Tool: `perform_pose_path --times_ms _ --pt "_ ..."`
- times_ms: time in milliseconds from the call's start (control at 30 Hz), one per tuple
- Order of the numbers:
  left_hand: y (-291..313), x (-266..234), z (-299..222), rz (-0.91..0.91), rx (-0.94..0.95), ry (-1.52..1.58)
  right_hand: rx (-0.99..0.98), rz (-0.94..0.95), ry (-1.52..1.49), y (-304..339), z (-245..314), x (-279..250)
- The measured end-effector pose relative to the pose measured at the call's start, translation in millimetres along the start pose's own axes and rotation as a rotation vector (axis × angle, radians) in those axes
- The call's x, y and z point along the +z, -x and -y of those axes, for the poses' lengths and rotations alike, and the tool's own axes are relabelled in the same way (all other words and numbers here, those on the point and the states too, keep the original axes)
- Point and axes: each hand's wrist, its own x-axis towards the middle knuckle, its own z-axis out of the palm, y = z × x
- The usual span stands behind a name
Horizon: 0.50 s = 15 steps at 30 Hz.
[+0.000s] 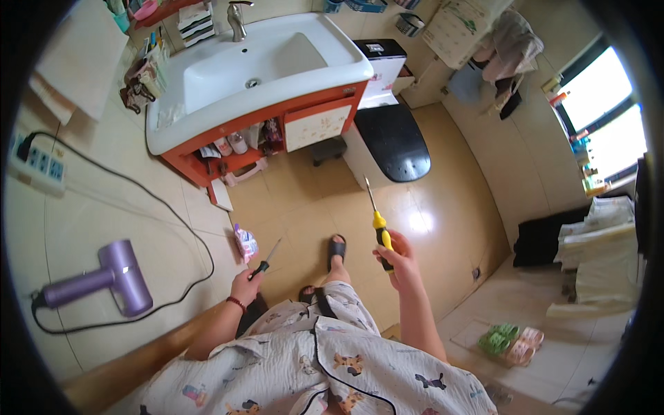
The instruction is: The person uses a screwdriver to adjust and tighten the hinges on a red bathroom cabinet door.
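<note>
In my right hand (399, 260) is a screwdriver (380, 223) with a yellow and black handle, its metal shaft pointing up and away toward the toilet. My left hand (245, 286) grips a second screwdriver (267, 261), this one with a dark handle and a thin shaft tilted up to the right. The two tools are apart from each other, both held in the air over the tan floor. A beaded bracelet circles my left wrist.
Ahead stands a white sink (277, 63) on a red cabinet (242, 131), beside a toilet with a black lid (392, 143). A purple hair dryer (114, 277) hangs at the left wall, its cord plugged into a power strip (38, 164). Slippers (510, 344) are at the right.
</note>
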Motion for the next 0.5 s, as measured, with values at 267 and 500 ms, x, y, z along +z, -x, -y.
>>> perform_pose_path --times_ms 267,500 --pt "-69 -10 -29 -0.274 -0.209 0.286 -0.478 -0.048 0.454 -241 90 74" --pt "-113 -11 -101 -0.327 -0.155 0.21 -0.839 -0.262 0.927 -395 172 116"
